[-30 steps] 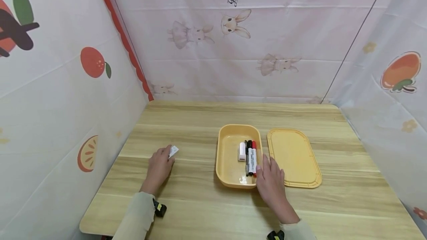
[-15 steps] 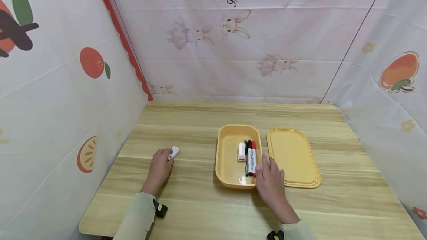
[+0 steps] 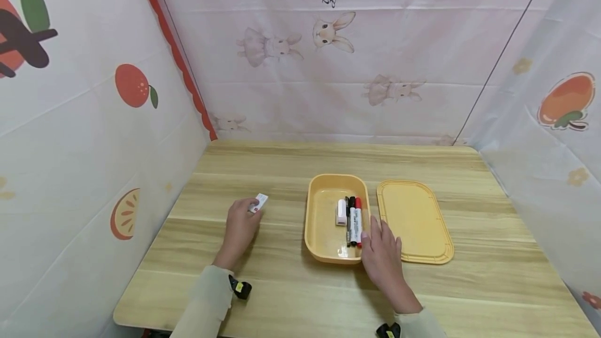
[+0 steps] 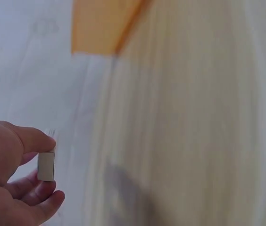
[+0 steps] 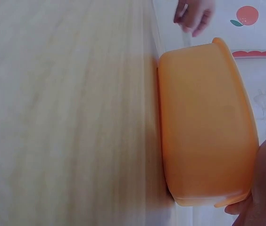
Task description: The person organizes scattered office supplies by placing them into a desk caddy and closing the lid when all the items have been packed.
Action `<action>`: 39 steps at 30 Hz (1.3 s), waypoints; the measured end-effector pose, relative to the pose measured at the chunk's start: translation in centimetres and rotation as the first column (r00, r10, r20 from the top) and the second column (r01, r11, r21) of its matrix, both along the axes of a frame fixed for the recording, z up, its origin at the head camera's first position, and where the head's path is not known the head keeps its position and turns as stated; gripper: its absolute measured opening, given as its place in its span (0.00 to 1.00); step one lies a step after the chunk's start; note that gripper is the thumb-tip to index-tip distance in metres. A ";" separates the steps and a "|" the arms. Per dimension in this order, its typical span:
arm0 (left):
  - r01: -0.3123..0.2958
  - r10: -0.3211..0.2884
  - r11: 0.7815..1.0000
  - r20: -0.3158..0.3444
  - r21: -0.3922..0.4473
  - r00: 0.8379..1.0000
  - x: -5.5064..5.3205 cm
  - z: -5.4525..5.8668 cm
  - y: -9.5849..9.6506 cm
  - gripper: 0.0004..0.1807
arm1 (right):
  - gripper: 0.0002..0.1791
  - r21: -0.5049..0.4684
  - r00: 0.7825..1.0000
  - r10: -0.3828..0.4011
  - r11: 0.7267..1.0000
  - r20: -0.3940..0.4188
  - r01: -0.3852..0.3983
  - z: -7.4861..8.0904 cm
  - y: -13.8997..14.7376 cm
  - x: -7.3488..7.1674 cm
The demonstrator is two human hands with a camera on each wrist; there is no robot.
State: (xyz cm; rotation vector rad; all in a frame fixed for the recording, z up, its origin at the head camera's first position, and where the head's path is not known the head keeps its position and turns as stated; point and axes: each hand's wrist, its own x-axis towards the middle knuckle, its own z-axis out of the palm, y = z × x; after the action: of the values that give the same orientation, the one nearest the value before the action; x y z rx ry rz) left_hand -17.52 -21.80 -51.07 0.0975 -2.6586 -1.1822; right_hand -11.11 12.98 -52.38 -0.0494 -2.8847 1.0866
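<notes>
My left hand [image 3: 241, 228] holds a small white box [image 3: 259, 203] with printing on it, between thumb and fingers. In the left wrist view, the pale end of the white box [image 4: 46, 166] shows between the thumb and curled fingers, over the table. My right hand [image 3: 382, 260] grips the near right rim of a yellow plastic bin [image 3: 313, 249], thumb over the rim and fingers outside it. Inside the bin lie a white eraser-like block [image 3: 341, 212], a slim black pen [image 3: 348, 223], a black-capped marker [image 3: 353, 226] and a red-capped marker [image 3: 359, 223], side by side.
A flat yellow lid [image 3: 415, 223] lies on the wooden table [image 3: 291, 286] just right of the bin, close to my right hand. Printed curtains [image 3: 291, 98] hang around the back and sides of the table.
My left hand has moved to the right and away from me with the small white box, which shows more now. The right hand stays at the bin's rim.
</notes>
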 end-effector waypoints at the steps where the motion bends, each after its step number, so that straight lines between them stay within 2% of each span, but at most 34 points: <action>1: -0.001 0.001 1.000 -0.011 0.009 1.000 0.0 0.4 0.7 0.16 | 0.34 0.000 1.000 -0.001 1.000 -0.002 0.001 0.0 0.0 0.0; 5: 0.000 0.000 1.000 -0.069 -0.005 0.998 0.5 1.7 3.7 0.16 | 0.34 -0.004 1.000 -0.004 1.000 -0.015 0.004 0.0 0.0 0.0; 9: 0.010 -0.012 1.000 -0.115 -0.023 0.993 1.4 2.9 6.7 0.15 | 0.34 -0.003 1.000 -0.001 1.000 0.000 0.001 -0.1 0.0 0.0; 12: 0.029 -0.035 0.999 -0.154 -0.043 0.987 2.0 3.2 8.8 0.14 | 0.34 -0.002 1.000 0.006 1.000 0.008 -0.006 -0.2 -0.1 0.0; 17: 0.068 -0.103 0.985 -0.230 -0.158 0.968 1.7 2.9 12.3 0.12 | 0.34 0.002 1.000 -0.001 1.000 -0.011 0.001 -0.1 -0.1 0.0; 23: 0.087 -0.140 0.961 -0.193 -0.262 0.971 1.5 2.5 15.6 0.14 | 0.33 0.003 1.000 -0.005 1.000 -0.003 0.005 0.2 -0.1 0.1; 28: 0.033 -0.131 0.924 -0.235 -0.382 0.963 0.9 1.6 17.5 0.12 | 0.33 0.004 1.000 -0.007 1.000 0.002 0.007 0.3 -0.1 0.1; 33: -0.069 -0.105 0.865 -0.312 -0.498 0.944 0.0 0.7 18.5 0.07 | 0.34 0.008 1.000 -0.002 1.000 0.015 0.002 0.1 -0.1 0.1; 36: -0.096 -0.080 0.832 -0.289 -0.546 0.954 -0.3 0.4 19.0 0.05 | 0.34 0.012 1.000 -0.001 1.000 0.008 0.001 0.0 -0.1 0.1; 39: -0.075 -0.062 0.818 -0.217 -0.571 0.974 -0.5 0.4 19.5 0.05 | 0.33 0.014 1.000 -0.002 1.000 -0.001 0.002 0.0 -0.1 0.1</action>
State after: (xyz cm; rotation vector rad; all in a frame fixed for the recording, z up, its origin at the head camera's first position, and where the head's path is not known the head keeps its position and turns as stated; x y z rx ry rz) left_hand -18.02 -2.35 -50.67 -0.1270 -2.6712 -0.3076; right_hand -11.03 12.93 -52.33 -0.0511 -2.8903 1.0651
